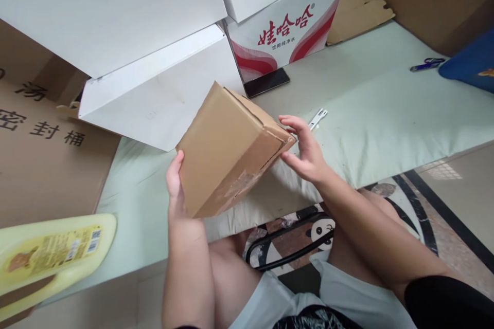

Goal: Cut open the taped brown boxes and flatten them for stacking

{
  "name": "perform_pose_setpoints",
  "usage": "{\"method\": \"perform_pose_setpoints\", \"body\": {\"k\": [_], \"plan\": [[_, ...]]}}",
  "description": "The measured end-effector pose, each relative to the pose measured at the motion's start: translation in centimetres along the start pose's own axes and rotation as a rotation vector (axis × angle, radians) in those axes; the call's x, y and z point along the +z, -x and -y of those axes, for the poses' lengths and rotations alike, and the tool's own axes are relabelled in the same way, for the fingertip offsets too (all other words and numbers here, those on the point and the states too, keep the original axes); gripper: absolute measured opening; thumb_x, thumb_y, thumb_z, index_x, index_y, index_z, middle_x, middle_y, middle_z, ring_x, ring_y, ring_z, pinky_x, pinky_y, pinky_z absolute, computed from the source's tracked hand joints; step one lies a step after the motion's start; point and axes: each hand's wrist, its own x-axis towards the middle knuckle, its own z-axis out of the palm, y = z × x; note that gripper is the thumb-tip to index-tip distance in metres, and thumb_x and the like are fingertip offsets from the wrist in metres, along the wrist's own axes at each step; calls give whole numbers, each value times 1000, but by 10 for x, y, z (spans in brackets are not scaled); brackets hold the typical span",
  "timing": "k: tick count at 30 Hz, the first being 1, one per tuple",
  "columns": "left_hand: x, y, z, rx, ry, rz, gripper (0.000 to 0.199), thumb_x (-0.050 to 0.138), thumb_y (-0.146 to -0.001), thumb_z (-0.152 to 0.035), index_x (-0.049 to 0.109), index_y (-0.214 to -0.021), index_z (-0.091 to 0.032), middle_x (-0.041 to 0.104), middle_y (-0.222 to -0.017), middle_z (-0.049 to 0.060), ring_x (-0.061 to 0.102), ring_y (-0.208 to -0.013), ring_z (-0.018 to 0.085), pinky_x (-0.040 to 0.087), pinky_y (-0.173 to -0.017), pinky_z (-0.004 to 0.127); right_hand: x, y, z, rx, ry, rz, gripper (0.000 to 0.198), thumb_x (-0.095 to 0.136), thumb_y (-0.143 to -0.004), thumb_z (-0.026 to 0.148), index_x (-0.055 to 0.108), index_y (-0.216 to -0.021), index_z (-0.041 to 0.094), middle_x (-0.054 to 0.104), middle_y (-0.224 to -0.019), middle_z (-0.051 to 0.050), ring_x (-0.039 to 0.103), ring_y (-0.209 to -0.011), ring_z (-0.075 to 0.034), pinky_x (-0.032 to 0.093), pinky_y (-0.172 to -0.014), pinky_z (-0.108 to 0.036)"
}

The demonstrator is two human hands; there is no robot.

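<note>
A brown cardboard box (219, 149) is held tilted above the pale green table cover, with clear tape along its near side. My left hand (175, 180) grips its left edge; the thumb shows and the other fingers are hidden behind the box. At the right corner, my right hand (304, 151) has its thumb and fingers closed on the box. Just behind my right hand lies a small white box cutter (318, 117) on the cover. Beyond the box a black phone (267, 82) lies flat.
White cartons (154, 82) and a white-and-red carton (289, 31) stand at the back. A yellow bottle (104, 223) lies at left, beside a large brown carton (57, 175). To the right are a purple-blue tool (426, 65) and a blue object (471, 64).
</note>
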Motion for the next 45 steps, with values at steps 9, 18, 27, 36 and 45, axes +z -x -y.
{"method": "perform_pose_setpoints", "body": {"k": [9, 18, 27, 36, 45], "plan": [[24, 3, 13, -16, -49, -23, 34, 58, -96, -42, 76, -111, -17, 83, -103, 9, 77, -113, 31, 61, -101, 41, 6, 0, -2, 338, -6, -97, 61, 65, -89, 67, 52, -131, 25, 66, -130, -11, 63, -118, -30, 50, -105, -50], [13, -4, 17, -17, -96, 92, 44, 69, -88, -52, 73, -118, -20, 82, -111, 10, 75, -116, 34, 63, -98, 42, -2, -5, -4, 392, -70, -43, 44, 64, -87, 42, 57, -127, 24, 69, -125, -11, 66, -108, -26, 54, -93, -43], [10, -1, 8, -64, 93, 96, 36, 55, -98, -52, 75, -108, -24, 83, -102, 1, 76, -103, 27, 64, -86, 39, -32, -5, -20, 338, 484, -51, 50, 52, -79, 13, 67, -126, 24, 67, -140, -12, 57, -139, -34, 44, -116, -57], [0, -9, 14, -44, 122, 215, 39, 50, -102, -51, 74, -112, -22, 82, -105, 3, 73, -109, 29, 63, -92, 46, -36, 2, -37, 473, 884, 98, 19, 54, -91, 18, 72, -96, 23, 75, -116, -13, 52, -142, -41, 20, -119, -77], [38, 16, 52, -503, -5, 438, 60, 57, -92, -66, 73, -116, -14, 77, -122, 22, 79, -102, 36, 65, -69, 39, -10, -18, 15, 310, -185, -237, 39, 46, -101, 68, 50, -103, 29, 51, -83, 2, 47, -50, -12, 41, -46, -31]]}}
